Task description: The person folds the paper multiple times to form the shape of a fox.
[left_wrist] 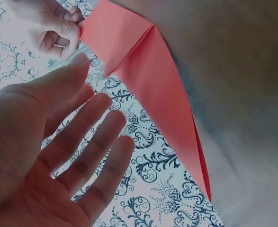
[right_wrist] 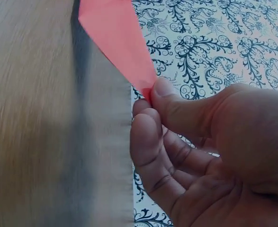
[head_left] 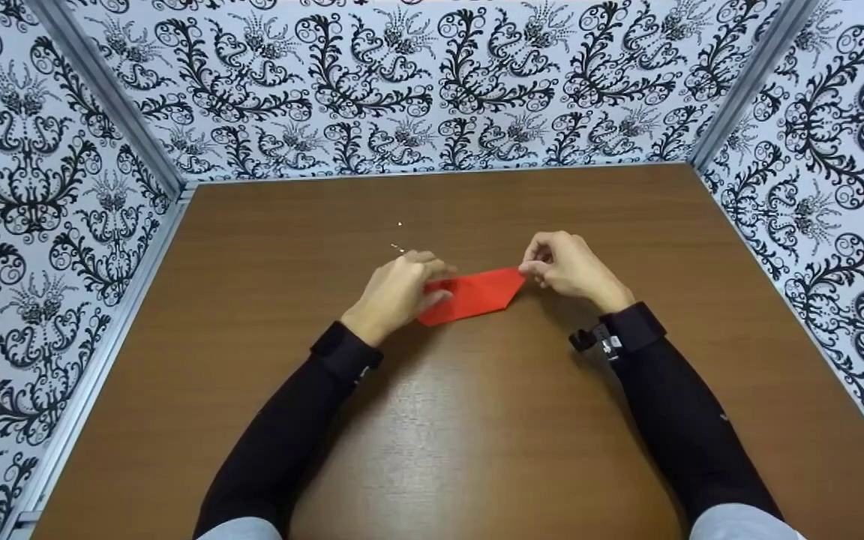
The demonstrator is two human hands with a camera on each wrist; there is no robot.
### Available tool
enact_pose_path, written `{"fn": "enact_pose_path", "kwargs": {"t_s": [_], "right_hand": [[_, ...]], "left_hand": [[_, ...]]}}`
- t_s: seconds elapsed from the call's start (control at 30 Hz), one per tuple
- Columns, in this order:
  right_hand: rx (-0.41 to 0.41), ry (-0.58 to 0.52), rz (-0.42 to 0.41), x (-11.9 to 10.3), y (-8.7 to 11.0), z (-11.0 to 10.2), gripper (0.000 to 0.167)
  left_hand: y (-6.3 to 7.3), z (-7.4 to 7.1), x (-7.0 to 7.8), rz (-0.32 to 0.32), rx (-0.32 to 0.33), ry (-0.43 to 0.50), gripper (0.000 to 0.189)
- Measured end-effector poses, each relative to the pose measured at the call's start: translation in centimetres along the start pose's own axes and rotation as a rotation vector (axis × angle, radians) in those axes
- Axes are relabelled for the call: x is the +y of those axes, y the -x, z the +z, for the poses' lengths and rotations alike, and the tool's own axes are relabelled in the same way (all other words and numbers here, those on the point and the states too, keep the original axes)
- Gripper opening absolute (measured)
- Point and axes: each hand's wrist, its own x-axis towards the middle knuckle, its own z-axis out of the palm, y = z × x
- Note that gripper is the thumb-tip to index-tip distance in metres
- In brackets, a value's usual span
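Head view: right hand (head_left: 573, 265) pinches red paper (head_left: 481, 292) by one tip, left hand (head_left: 391, 291), fingers extended, at its other end.

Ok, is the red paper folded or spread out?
Folded: in the left wrist view, a flap's edge crosses the red paper, and layers part near its lower end.

Scroll-patterned walls (head_left: 432, 82) border a brown wooden tabletop (head_left: 274, 240).

I could pass over the wooden tabletop (head_left: 469, 442) between the left sleeve (head_left: 274, 442) and right sleeve (head_left: 691, 420); farther in, red paper (head_left: 481, 294) bars my way between the left hand (head_left: 394, 292) and pinching right hand (head_left: 573, 266), and patterned walls (head_left: 402, 90) bound the back and sides.
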Motion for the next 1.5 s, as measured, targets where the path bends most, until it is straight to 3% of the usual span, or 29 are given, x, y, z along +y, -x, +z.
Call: {"fn": "enact_pose_path", "kwargs": {"t_s": [0.17, 0.3, 0.53, 0.9, 1.27, 1.5], "right_hand": [[0.052, -0.026, -0.044, -0.6, 0.1, -0.3, 0.013], [0.098, -0.035, -0.097, -1.1, 0.1, -0.6, 0.012], [0.172, -0.043, -0.199, -2.4, 0.6, -0.8, 0.011], [0.269, 0.002, -0.334, -4.1, 1.5, -0.9, 0.013], [0.37, -0.014, -0.401, -6.2, 2.1, -1.0, 0.018], [0.424, -0.093, -0.357, -6.6, 2.1, -0.8, 0.021]], "left_hand": [[-0.7, -0.6, 0.4, -0.013, 0.051, -0.039, 0.059], [-1.2, -1.1, 0.9, -0.034, 0.057, -0.052, 0.064], [-1.7, -2.0, 1.8, -0.068, 0.021, -0.049, 0.051], [-1.6, -3.1, 1.7, -0.087, 0.093, 0.037, 0.012], [-1.5, -3.6, 0.8, -0.117, 0.202, 0.141, 0.01], [-1.5, -3.9, 0.5, -0.127, 0.234, 0.253, 0.015]]}}
